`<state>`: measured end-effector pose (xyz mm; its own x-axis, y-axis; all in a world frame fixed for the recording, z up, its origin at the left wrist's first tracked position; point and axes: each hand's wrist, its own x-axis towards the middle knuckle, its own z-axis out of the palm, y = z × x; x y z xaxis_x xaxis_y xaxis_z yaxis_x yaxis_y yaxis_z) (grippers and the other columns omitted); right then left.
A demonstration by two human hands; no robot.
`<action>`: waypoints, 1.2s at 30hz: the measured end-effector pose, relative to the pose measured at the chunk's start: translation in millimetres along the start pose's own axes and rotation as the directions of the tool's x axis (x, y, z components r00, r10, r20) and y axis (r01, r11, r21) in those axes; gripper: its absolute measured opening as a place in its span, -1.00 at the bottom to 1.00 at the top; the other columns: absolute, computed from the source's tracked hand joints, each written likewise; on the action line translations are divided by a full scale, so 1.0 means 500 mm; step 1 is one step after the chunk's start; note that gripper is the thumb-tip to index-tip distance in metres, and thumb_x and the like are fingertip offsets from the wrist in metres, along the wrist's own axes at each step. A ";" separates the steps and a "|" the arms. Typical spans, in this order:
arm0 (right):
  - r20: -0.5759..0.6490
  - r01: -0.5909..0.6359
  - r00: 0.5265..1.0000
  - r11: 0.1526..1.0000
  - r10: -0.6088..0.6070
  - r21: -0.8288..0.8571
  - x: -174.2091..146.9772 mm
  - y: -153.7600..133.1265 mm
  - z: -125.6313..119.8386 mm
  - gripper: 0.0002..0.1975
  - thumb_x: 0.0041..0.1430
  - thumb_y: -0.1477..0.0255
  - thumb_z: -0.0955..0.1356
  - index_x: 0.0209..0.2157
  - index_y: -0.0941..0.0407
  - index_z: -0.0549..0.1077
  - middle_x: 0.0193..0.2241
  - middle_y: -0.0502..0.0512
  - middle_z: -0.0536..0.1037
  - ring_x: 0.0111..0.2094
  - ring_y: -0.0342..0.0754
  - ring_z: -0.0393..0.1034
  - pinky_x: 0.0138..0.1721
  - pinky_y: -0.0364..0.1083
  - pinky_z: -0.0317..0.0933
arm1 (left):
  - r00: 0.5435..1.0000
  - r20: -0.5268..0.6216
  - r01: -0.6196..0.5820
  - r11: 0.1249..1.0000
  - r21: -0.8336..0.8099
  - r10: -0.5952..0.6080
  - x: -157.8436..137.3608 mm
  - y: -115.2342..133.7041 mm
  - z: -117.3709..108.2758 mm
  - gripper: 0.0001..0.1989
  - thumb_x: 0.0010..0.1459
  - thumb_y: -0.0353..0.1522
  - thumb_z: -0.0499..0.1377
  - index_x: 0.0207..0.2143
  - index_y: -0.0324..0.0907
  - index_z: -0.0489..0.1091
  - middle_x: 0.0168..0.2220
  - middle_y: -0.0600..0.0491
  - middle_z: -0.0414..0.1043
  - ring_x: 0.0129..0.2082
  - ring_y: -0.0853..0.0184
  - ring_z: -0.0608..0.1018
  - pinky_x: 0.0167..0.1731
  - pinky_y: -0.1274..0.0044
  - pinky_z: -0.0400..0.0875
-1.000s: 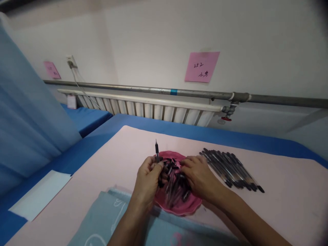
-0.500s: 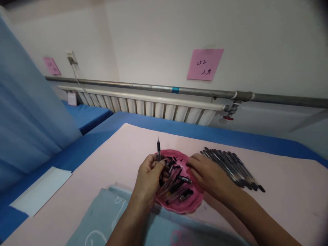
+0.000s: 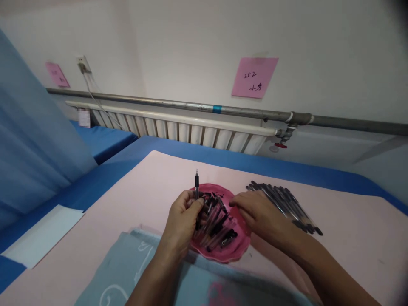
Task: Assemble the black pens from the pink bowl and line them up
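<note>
My left hand (image 3: 182, 220) is closed around a pen (image 3: 196, 183) that stands upright with its metal tip up and a black grip below it. The lower part of the pen is hidden by my fingers. Over the right side of a pink scalloped plate (image 3: 234, 254) is my right hand (image 3: 259, 212), its fingers bent and slightly apart, with nothing visible in them. A heap of pen parts (image 3: 216, 221), clear barrels and black caps among them, fills the plate. To the right, behind my right hand, several capped black pens (image 3: 287, 202) lie side by side.
The pink sheet (image 3: 137, 191) covers a blue bed-like surface (image 3: 216, 158). A grey-blue patterned cloth (image 3: 130, 255) lies in front of the plate, and a white paper (image 3: 44, 233) is at the left. Beyond are a radiator (image 3: 178, 129), a pipe (image 3: 178, 103) and a blue curtain (image 3: 35, 127).
Some pen parts in the plate have shifted, including a labelled black piece near its middle. Both hands keep nearly the same places, and the view has turned slightly.
</note>
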<state>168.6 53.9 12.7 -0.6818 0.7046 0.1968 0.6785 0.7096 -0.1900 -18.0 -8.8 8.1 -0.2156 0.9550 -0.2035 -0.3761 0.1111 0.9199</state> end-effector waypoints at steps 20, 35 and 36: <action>0.148 0.061 0.989 0.920 -0.003 -0.388 0.008 -0.032 0.065 -0.84 -0.06 0.62 0.30 -0.55 0.09 0.43 -0.54 0.12 0.53 -0.48 0.03 0.34 -0.35 0.02 -0.03 | 0.999 0.021 0.030 0.998 0.048 -0.032 0.002 -0.010 0.002 -0.83 -0.07 -0.31 0.23 -0.41 -0.21 0.37 -0.63 0.18 0.31 -0.68 0.49 0.34 -0.67 0.65 0.24; -0.050 -0.190 0.955 0.732 0.293 0.654 0.016 -0.026 0.013 -0.90 0.05 0.43 0.25 -0.43 0.10 0.38 -0.51 0.00 0.48 -0.45 -0.07 0.33 -0.36 -0.08 0.17 | 0.980 0.195 -0.017 0.961 0.276 -0.039 0.002 -0.016 -0.007 -0.68 0.03 -0.12 0.15 -0.48 -0.21 0.33 -0.60 0.19 0.20 -0.60 0.49 0.22 -0.58 0.63 0.09; -0.020 -0.207 0.935 0.589 0.355 0.781 0.017 -0.024 0.008 -0.90 0.02 0.40 0.27 -0.42 0.11 0.40 -0.53 -0.01 0.47 -0.47 -0.08 0.34 -0.38 -0.08 0.19 | 0.975 0.214 -0.015 0.953 0.303 -0.052 0.003 -0.018 -0.008 -0.66 0.03 -0.09 0.14 -0.49 -0.21 0.32 -0.60 0.19 0.17 -0.59 0.48 0.21 -0.58 0.62 0.08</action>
<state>153.6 51.7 13.0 -0.3913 0.9102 0.1360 0.3271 0.2757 -0.9039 -18.7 -9.4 -1.8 0.0027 0.9846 -0.1749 -0.0816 0.1745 0.9813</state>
